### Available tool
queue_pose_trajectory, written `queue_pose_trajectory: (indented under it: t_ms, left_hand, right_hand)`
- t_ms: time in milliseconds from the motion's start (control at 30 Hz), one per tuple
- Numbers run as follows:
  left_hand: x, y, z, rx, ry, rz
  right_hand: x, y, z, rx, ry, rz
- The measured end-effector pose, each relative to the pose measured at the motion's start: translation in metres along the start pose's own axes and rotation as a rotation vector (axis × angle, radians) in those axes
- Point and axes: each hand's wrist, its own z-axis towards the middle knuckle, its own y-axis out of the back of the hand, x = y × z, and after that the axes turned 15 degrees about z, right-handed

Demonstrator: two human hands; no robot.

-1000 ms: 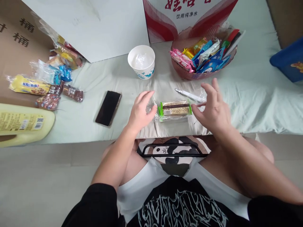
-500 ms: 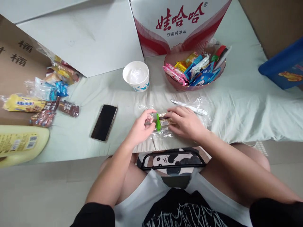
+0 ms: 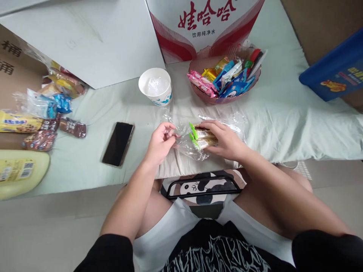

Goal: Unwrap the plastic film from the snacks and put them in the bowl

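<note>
Two small snack packs (image 3: 204, 143) with brown-gold wrappers, barcodes and bright green ends lie side by side on clear plastic film (image 3: 187, 151). My right hand (image 3: 227, 140) is closed around their right part, fingers over the top and thumb at the near side. My left hand (image 3: 162, 142) is to their left, its fingers curled in a pinch on the film's left edge. Beyond my right hand, a slim silver-white tool (image 3: 235, 128) lies on the film, partly hidden by my fingers; I cannot tell its exact kind.
A paper cup (image 3: 164, 99) and a pink glass bowl (image 3: 210, 100) of wrapped snacks stand behind. A phone (image 3: 118, 144) lies left, with several snack packs (image 3: 72, 127) and a yellow jug (image 3: 25, 170) farther left. White boxes (image 3: 121, 41) stand behind; a blue container (image 3: 329, 71) is right.
Two green-ended packs now show where one showed before. My left hand has moved left, away from the packs, with the film's edge. The whole view has shifted slightly.
</note>
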Motion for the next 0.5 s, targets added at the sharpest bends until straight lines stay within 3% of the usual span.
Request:
queue_pose_trajectory:
  t_ms: [167,333,500]
  left_hand:
    - [0.010,0.006,0.011,-0.075,-0.021,0.143]
    - [0.017,0.008,0.021,-0.096,-0.051,0.274]
    - [0.021,0.008,0.023,-0.093,-0.098,0.385]
  right_hand:
    - [-0.005,0.008,-0.002,-0.112,0.055,0.003]
    - [-0.001,0.020,-0.009,-0.326,-0.020,-0.158]
    - [0.009,0.033,-0.030,-0.468,0.015,-0.057]
